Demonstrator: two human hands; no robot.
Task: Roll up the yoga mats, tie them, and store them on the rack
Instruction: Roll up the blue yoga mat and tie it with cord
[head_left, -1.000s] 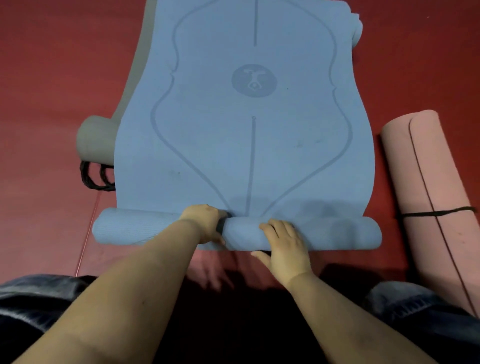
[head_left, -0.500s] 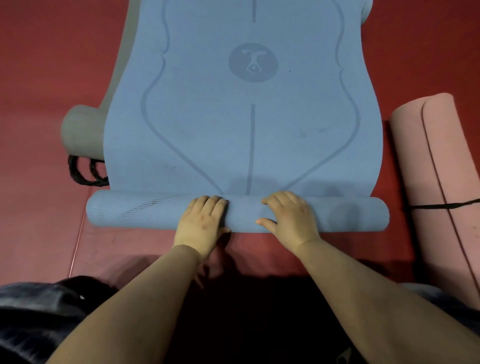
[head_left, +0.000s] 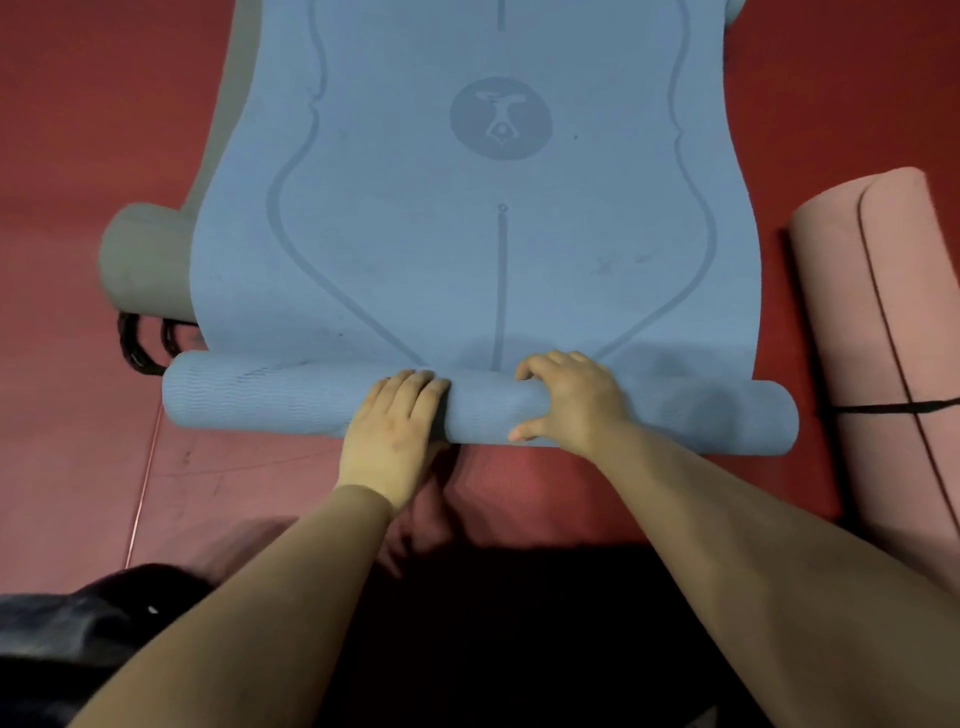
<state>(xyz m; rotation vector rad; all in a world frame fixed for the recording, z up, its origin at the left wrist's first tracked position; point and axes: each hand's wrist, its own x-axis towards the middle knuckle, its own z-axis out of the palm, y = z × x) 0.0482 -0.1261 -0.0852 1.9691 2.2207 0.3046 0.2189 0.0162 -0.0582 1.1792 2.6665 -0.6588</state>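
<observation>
A blue yoga mat (head_left: 467, 249) with printed guide lines lies spread on the red floor, its near end rolled into a thick tube (head_left: 260, 395) across the view. My left hand (head_left: 389, 436) lies flat on the roll near its middle, fingers straight and pressing. My right hand (head_left: 576, 405) sits just to the right, fingers curled over the top of the roll and thumb on its near side. A rolled pink mat (head_left: 883, 322) tied with a black strap (head_left: 893, 408) lies at the right.
A grey rolled mat (head_left: 145, 260) lies at the left, partly under the blue mat, with black strap loops (head_left: 140, 343) beside it. Red floor (head_left: 78, 467) surrounds everything. My knees in dark jeans show at the bottom left (head_left: 62, 634).
The roll has grown thicker and travelled away from me. My left hand changed from a curled grip to lying flat; my right hand now wraps over the top of the roll.
</observation>
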